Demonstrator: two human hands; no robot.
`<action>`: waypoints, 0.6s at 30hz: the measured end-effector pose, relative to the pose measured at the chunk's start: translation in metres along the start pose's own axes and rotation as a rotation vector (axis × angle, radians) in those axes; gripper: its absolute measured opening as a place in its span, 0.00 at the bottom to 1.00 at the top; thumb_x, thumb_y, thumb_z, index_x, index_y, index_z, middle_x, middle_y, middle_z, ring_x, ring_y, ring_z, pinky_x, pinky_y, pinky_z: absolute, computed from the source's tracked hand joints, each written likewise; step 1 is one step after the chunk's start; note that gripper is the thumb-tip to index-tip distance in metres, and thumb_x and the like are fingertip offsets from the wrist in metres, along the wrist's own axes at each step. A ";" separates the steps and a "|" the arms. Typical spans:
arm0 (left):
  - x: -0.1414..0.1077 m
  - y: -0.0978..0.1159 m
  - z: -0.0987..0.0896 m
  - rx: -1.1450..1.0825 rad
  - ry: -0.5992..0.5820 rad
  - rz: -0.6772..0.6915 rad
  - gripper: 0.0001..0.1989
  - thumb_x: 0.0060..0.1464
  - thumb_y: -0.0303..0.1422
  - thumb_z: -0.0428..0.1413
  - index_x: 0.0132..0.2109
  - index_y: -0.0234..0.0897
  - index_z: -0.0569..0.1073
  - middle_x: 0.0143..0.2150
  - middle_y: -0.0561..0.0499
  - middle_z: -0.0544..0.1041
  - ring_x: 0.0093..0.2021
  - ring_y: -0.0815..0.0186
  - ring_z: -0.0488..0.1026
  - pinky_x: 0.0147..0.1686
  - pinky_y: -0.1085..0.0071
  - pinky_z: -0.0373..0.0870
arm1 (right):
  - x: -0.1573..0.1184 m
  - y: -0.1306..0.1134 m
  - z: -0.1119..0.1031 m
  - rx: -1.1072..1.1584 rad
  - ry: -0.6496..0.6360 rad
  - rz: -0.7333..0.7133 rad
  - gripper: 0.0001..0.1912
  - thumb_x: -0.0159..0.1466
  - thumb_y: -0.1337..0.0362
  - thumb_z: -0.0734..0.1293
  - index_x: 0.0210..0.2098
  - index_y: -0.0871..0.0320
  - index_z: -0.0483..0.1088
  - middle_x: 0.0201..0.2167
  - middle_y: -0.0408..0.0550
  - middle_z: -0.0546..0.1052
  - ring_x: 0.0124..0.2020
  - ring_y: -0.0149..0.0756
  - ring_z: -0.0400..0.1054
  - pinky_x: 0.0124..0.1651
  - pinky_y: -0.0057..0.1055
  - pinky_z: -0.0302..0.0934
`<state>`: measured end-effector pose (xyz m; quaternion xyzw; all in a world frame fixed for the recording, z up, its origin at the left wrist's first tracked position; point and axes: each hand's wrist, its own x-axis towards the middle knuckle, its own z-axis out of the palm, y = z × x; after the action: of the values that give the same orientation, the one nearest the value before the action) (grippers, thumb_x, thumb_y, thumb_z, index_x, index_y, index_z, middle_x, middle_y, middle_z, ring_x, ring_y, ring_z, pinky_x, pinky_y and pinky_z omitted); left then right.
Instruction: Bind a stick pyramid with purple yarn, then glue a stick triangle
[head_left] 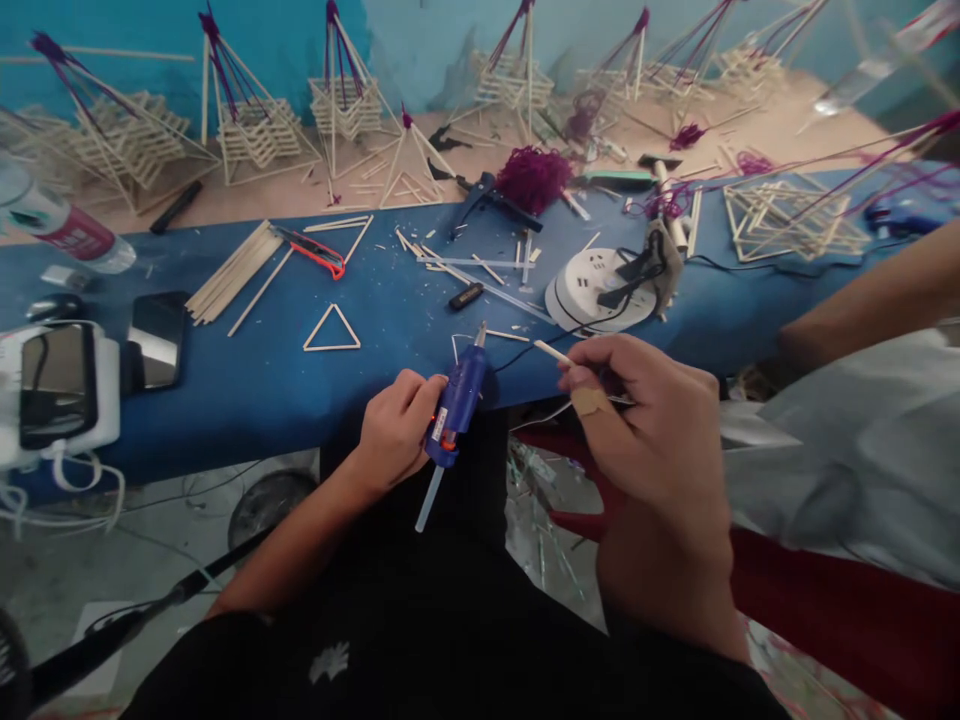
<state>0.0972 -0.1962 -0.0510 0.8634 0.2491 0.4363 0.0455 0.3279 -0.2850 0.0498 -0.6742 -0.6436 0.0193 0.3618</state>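
Note:
My left hand (400, 425) is closed around the handle of a blue glue gun (466, 388), its nozzle pointing up and away over the table edge. A clear glue stick (428, 498) sticks out of its back end. Between thumb and fingers, my right hand (649, 410) pinches a short wooden stick (553, 352), whose tip points left toward the nozzle, apart from it. A bandage wraps the right thumb. On the blue table lies a small triangle of sticks (332, 329). Left of the glue gun's nozzle, a thin white outline is partly hidden.
A bundle of sticks (234, 272), a red cutter knife (316, 252), a phone (157, 338) and a white power socket (592, 290) with cables lie on the table. Stick frames with purple yarn (534, 180) line the back. Another person's arm (874, 295) reaches in at right.

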 end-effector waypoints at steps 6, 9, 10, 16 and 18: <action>0.011 0.015 -0.010 0.352 0.107 0.248 0.05 0.70 0.24 0.58 0.50 0.36 0.76 0.34 0.51 0.81 0.29 0.68 0.72 0.30 0.68 0.65 | -0.019 -0.014 -0.016 -0.076 -0.033 -0.244 0.08 0.71 0.71 0.63 0.38 0.52 0.67 0.29 0.42 0.76 0.28 0.35 0.69 0.33 0.35 0.62; 0.014 0.022 -0.020 0.438 0.102 0.345 0.05 0.68 0.25 0.62 0.49 0.35 0.78 0.24 0.57 0.71 0.24 0.67 0.65 0.27 0.66 0.61 | -0.028 -0.017 -0.019 -0.186 0.000 -0.299 0.08 0.73 0.70 0.64 0.37 0.53 0.66 0.26 0.42 0.73 0.27 0.36 0.67 0.32 0.36 0.61; 0.014 0.025 -0.023 0.456 0.100 0.367 0.04 0.68 0.27 0.64 0.48 0.35 0.78 0.23 0.58 0.69 0.24 0.67 0.64 0.26 0.66 0.60 | -0.030 -0.019 -0.019 -0.208 0.006 -0.309 0.08 0.73 0.69 0.64 0.36 0.53 0.67 0.25 0.42 0.72 0.26 0.36 0.66 0.31 0.36 0.60; 0.009 0.039 -0.039 0.511 0.128 0.421 0.07 0.69 0.34 0.65 0.42 0.36 0.80 0.22 0.57 0.66 0.23 0.67 0.62 0.26 0.65 0.61 | -0.044 -0.029 -0.024 -0.239 -0.064 -0.360 0.10 0.74 0.69 0.65 0.35 0.53 0.68 0.24 0.42 0.73 0.24 0.35 0.67 0.29 0.36 0.59; 0.007 0.041 -0.042 0.533 0.141 0.432 0.07 0.68 0.34 0.66 0.40 0.37 0.80 0.22 0.58 0.66 0.23 0.67 0.61 0.26 0.66 0.60 | -0.048 -0.032 -0.025 -0.238 -0.063 -0.340 0.11 0.74 0.69 0.64 0.34 0.53 0.68 0.24 0.42 0.73 0.24 0.35 0.67 0.30 0.36 0.60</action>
<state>0.0837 -0.2348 -0.0080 0.8454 0.1681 0.4143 -0.2923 0.3044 -0.3417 0.0633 -0.5930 -0.7568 -0.0972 0.2573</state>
